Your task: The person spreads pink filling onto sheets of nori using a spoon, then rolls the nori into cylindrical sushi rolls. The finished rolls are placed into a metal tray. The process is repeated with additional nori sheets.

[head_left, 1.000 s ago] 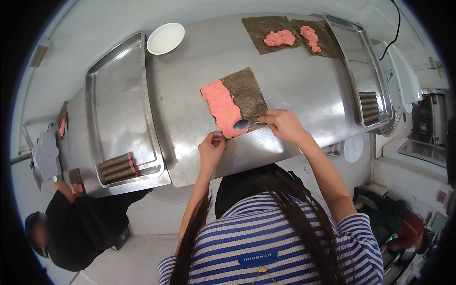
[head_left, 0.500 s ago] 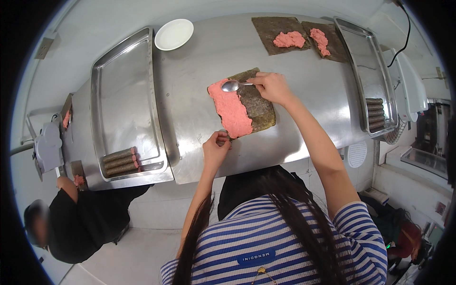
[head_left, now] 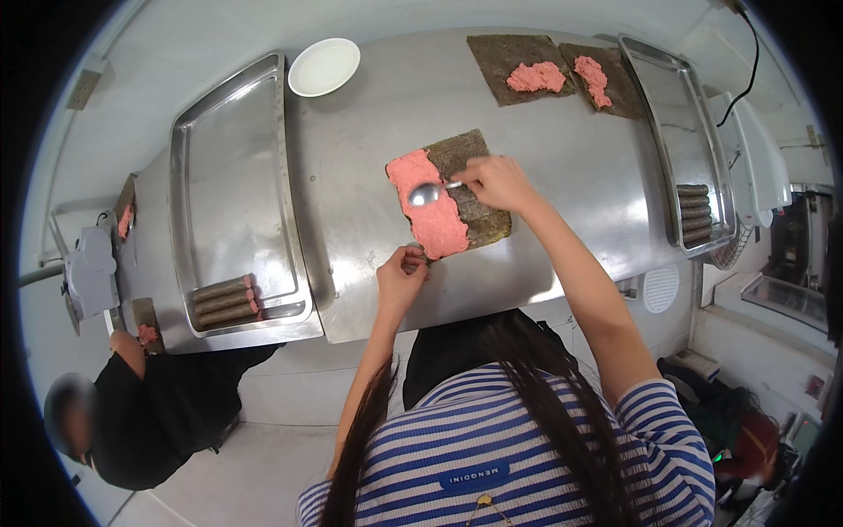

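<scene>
A dark seaweed sheet (head_left: 474, 211) lies on the steel table (head_left: 378, 149), its left half covered with pink paste (head_left: 428, 204). My right hand (head_left: 496, 180) is shut on a metal spoon (head_left: 428, 193), whose bowl rests on the pink paste. My left hand (head_left: 401, 277) pinches the near corner of the sheet, holding it against the table.
Two more seaweed sheets with pink paste (head_left: 537, 75) lie at the far right. A steel tray (head_left: 233, 202) on the left holds three dark rolls (head_left: 224, 300); a right tray (head_left: 680, 140) holds several rolls (head_left: 694, 212). A white dish (head_left: 324, 67) sits far left. Another person (head_left: 132, 413) stands at lower left.
My right hand has brought the spoon from the sheet's far end down onto the middle of the pink paste. My left hand stays at the sheet's near corner.
</scene>
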A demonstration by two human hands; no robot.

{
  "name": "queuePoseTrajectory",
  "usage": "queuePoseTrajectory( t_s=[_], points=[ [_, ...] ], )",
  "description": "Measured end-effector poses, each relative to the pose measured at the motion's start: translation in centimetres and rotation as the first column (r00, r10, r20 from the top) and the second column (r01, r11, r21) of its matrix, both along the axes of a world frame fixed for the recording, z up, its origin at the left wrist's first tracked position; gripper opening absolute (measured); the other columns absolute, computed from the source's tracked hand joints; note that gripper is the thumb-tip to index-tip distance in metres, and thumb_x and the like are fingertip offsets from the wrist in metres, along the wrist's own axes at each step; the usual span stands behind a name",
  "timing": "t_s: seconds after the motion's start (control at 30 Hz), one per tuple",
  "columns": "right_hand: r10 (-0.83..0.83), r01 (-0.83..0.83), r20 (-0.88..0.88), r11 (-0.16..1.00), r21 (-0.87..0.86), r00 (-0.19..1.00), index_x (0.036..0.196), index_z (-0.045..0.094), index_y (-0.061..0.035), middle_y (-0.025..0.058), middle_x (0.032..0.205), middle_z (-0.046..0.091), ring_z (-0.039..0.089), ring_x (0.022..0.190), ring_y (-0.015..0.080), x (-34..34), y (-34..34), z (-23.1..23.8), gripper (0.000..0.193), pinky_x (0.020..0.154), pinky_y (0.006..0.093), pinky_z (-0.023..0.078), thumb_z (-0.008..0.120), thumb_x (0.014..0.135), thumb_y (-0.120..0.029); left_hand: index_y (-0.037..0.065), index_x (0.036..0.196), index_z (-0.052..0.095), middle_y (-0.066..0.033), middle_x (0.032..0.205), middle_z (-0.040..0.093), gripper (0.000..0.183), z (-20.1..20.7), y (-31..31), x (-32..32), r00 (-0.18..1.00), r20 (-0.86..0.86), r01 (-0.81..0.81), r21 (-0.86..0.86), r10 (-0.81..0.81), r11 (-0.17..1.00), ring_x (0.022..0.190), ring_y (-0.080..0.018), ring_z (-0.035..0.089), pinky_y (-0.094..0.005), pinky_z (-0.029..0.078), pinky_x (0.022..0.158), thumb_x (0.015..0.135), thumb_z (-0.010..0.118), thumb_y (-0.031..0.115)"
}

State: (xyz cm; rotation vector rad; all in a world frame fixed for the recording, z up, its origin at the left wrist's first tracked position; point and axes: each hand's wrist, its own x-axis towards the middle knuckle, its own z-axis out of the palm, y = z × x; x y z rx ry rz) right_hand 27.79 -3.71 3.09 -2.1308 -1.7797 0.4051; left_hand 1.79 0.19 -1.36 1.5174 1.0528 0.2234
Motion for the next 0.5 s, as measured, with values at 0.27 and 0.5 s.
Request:
queuePoseTrajectory(
  t_s=[0.27, 0.5],
  points=[
    [-0.162, 0.154, 0.031, 0.973, 0.174, 0.986, 0.097, 0.073, -0.0173, 0.0079, 0.083, 0.064, 0.063, 0.078, 0.0289, 0.7, 3.1, 0.0, 0.028, 0.067, 0.0432, 0.049, 0.055, 0.078, -0.011, -0.004, 0.100, 0.063, -0.0093, 0.083, 0.066, 0.023, 0.1, 0.4, -0.1, 0.999, -0.037, 0.035, 0.029, -0.033, 0.999, 0.068, -0.0143, 0.067, -0.0250, 0.056, 0.062, 0.077, 0.062, 0.001],
    [-0.095, 0.097, 0.060, 0.994, -0.041, 0.994, 0.101, 0.071, -0.0166, 0.0092, 0.084, 0.064, 0.063, 0.078, 0.0298, 0.1, 0.1, -0.1, 0.028, 0.067, 0.0439, 0.049, 0.054, 0.080, -0.013, -0.005, 0.100, 0.062, -0.0109, 0.085, 0.065, 0.023, -0.2, 0.3, -0.1, 0.999, 0.041, 0.026, -0.010, -0.026, 1.000, 0.069, -0.0144, 0.067, -0.0257, 0.056, 0.062, 0.078, 0.062, 0.001]
  ],
)
